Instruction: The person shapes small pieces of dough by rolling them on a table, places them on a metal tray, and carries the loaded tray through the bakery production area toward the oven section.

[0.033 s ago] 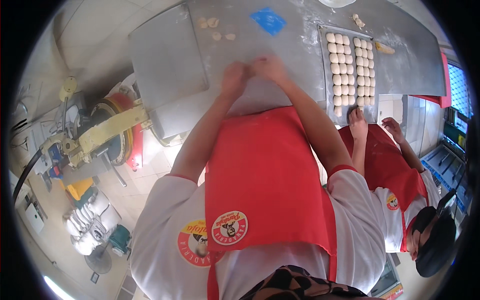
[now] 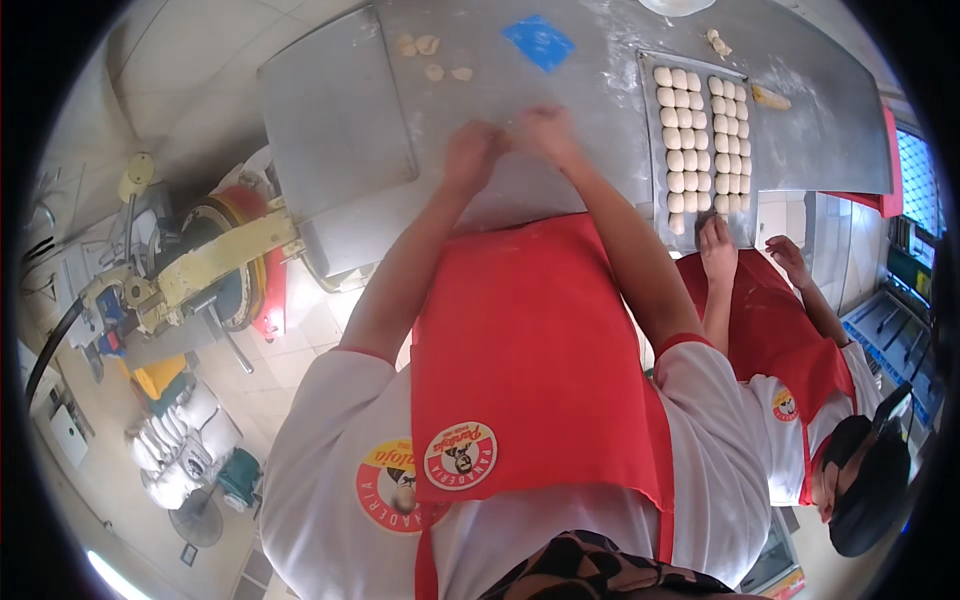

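Note:
Above the steel worktable point(image 2: 560, 185), my two hands are close together with a small gap between them. My left hand point(image 2: 478, 152) has its fingers curled; whether anything is in them is hidden. Motion smears the fingers of my right hand point(image 2: 548, 132), just to the right. Beyond my left hand, a few small dough pieces point(image 2: 427, 45) lie on the table. A blue square sheet point(image 2: 538, 42) rests flat farther back. To the right, a metal tray point(image 2: 680, 240) holds two blocks of round dough balls point(image 2: 688, 137) set in rows.
An empty-looking metal tray point(image 2: 340, 110) lies at the table's left. Beside the dough tray stands a co-worker in a red apron point(image 2: 745, 310), one hand point(image 2: 717, 250) at its near edge. A yellow-handled tool point(image 2: 770, 97) lies right of it. Machinery point(image 2: 215, 265) stands at left.
My hands have drawn slightly apart, the right one shifting a little to the right. The dough, trays and blue sheet look unchanged.

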`<action>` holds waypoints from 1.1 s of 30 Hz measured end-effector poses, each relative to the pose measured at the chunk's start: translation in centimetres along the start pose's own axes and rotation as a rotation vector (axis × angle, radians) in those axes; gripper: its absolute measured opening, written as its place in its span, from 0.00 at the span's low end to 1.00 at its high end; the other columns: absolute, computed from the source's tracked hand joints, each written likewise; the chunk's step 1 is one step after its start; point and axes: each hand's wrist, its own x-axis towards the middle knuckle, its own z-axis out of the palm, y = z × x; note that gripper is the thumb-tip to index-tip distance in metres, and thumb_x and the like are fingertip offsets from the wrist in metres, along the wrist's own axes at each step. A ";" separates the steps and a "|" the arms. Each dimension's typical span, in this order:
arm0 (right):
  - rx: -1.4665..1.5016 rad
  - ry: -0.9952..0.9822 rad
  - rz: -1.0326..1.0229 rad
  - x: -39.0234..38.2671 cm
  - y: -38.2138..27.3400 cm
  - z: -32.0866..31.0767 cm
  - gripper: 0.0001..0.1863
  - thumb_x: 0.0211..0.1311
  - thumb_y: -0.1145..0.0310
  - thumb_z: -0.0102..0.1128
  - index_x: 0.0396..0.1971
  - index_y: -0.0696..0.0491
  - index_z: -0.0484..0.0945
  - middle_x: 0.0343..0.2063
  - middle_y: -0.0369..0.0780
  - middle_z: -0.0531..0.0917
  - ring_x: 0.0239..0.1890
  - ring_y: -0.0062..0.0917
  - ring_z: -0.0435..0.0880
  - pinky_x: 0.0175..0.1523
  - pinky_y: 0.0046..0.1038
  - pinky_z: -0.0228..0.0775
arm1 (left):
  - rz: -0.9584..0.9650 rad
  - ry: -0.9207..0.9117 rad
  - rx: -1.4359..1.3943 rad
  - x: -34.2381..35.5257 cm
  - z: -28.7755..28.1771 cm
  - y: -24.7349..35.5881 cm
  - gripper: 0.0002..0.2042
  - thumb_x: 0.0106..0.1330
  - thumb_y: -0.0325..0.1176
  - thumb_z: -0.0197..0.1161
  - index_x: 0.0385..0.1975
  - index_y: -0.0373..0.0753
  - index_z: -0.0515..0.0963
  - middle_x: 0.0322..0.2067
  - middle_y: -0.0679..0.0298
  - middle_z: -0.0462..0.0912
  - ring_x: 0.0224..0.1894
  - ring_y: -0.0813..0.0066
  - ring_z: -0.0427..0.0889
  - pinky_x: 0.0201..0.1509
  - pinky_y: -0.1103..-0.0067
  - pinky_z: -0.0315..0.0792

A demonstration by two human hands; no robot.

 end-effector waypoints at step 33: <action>0.205 0.109 -0.086 -10.6 -6.9 -7.6 0.12 0.65 0.71 0.69 0.43 0.60 0.81 0.30 0.33 0.83 0.32 0.13 0.79 0.34 0.20 0.69 | -0.702 -0.285 -1.078 6.6 -1.3 11.9 0.14 0.72 0.33 0.65 0.52 0.36 0.78 0.40 0.65 0.84 0.39 0.79 0.82 0.42 0.80 0.77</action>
